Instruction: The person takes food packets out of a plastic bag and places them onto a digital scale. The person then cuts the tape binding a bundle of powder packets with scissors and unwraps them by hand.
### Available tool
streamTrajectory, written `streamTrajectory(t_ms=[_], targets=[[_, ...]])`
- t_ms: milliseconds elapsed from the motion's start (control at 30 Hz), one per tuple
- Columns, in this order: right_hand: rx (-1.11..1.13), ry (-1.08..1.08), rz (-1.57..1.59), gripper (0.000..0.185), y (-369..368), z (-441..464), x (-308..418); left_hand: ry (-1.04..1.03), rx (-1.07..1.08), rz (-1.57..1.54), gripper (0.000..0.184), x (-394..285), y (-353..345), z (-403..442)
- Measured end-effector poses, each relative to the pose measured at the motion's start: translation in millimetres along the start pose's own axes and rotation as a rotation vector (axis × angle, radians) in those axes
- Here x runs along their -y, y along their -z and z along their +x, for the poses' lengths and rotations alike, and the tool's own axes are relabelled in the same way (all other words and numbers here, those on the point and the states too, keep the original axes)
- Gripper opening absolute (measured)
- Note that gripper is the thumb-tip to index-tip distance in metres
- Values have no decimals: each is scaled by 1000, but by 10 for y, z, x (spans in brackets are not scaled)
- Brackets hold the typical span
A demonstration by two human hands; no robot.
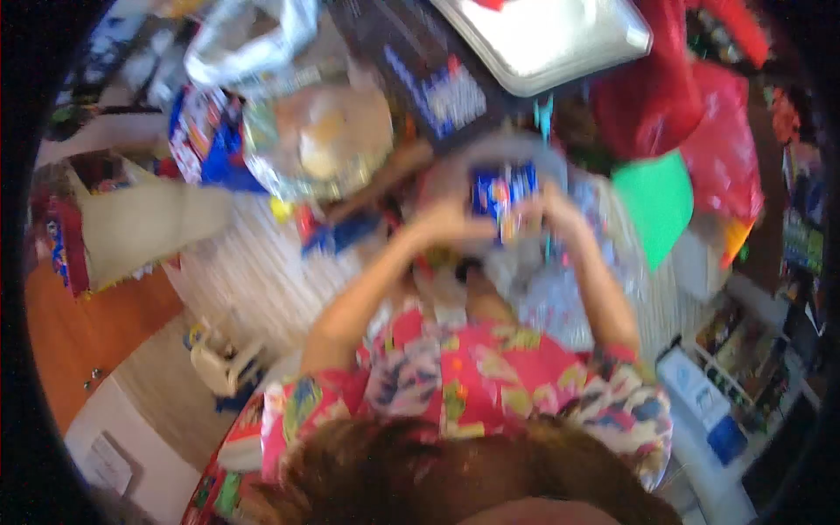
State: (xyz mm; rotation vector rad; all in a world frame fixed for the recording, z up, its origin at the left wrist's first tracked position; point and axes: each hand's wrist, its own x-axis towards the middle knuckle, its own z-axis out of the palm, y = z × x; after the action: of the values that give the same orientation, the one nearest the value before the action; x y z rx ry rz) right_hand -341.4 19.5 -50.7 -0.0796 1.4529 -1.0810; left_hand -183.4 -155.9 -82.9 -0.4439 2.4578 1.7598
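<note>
A small blue packet [493, 189] with red and yellow print is held up in front of my body, between my two hands. My left hand [449, 222] grips its left and lower edge, with the thumb side along the bottom. On the other side, my right hand [553, 213] has its fingers over the packet's front right part. Motion blur softens the fingers, and the lettering cannot be read. Behind the packet is a greyish rounded surface, partly hidden. Clear plastic [556, 297] lies below my right forearm.
A white tray-like container [560, 44] sits on a dark printed box [411, 79] ahead. A clear bag [319, 144] is at left, red plastic bags [647, 87] and a green sheet [656, 206] at right. A beige open box [140, 223] stands far left.
</note>
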Motion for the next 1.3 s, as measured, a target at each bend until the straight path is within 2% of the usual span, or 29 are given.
streamTrajectory(t_ms=[33,67,133,200,267,333,400,467,533,600,667,700,733,800,833,867,933,967,1033,1067,1100,1200,1233,1300], targets=[[-31,199,108,61,-211,-215,76,5,95,-233,88,-258,78,-109],[17,253,131,68,-290,-295,80,30,189,-450,87,-515,156,-218],[89,280,164,69,-480,-609,302,42,98,-536,91,-847,267,-468],[60,442,121,71,-705,-913,614,-50,48,-554,96,-1163,467,-586],[-39,602,104,74,-922,-1147,897,-71,-63,-445,104,-1414,698,-654],[-59,784,152,77,-1040,-1207,1196,-244,-175,-291,95,-1681,978,-629],[-154,886,201,75,-1183,-1260,1734,-129,-166,-574,86,-2015,1404,-385],[-154,982,235,64,-1149,-1107,2091,-213,-248,-625,77,-2084,1744,-88],[-185,973,370,49,-1006,-870,2461,-287,-390,-578,71,-2125,2079,244],[-233,1073,516,42,-803,-571,2844,-238,-417,-539,70,-2188,2424,580],[-158,1077,637,43,-475,-205,3226,-320,-429,-395,68,-2273,2667,853],[-206,1117,586,46,-281,-9,3387,-435,-411,-346,64,-2263,2774,1022],[-253,1155,532,49,-126,160,3543,-413,-452,-224,60,-2277,2884,1182],[-605,1039,423,58,34,379,3793,-230,-429,-343,60,-2451,2991,1296],[-733,1066,477,66,-5,436,3888,-181,-422,-336,61,-2409,3076,1451],[-866,1102,483,66,-79,438,3961,-166,-401,-308,61,-2402,3138,1551],[-901,1143,439,57,-24,595,4106,-133,-360,-251,60,-2380,3244,1715],[-865,1141,411,58,-11,649,4145,-159,-400,-292,51,-2359,3227,1795],[-799,1094,384,60,-170,585,4164,-167,-383,-137,52,-2347,3281,1855],[-932,1080,269,51,6,859,4218,-169,-371,-62,53,-2334,3297,1882],[-878,1048,254,50,218,1084,4259,-115,-363,104,55,-2248,3399,2024],[-799,990,132,51,240,1055,4223,-150,-235,132,51,-2116,3535,2206],[-785,975,79,52,180,1006,4218,-182,-235,146,48,-2285,3461,2027],[-927,934,-67,56,142,1050,4226,-215,-191,192,48,-2336,3462,2003]])
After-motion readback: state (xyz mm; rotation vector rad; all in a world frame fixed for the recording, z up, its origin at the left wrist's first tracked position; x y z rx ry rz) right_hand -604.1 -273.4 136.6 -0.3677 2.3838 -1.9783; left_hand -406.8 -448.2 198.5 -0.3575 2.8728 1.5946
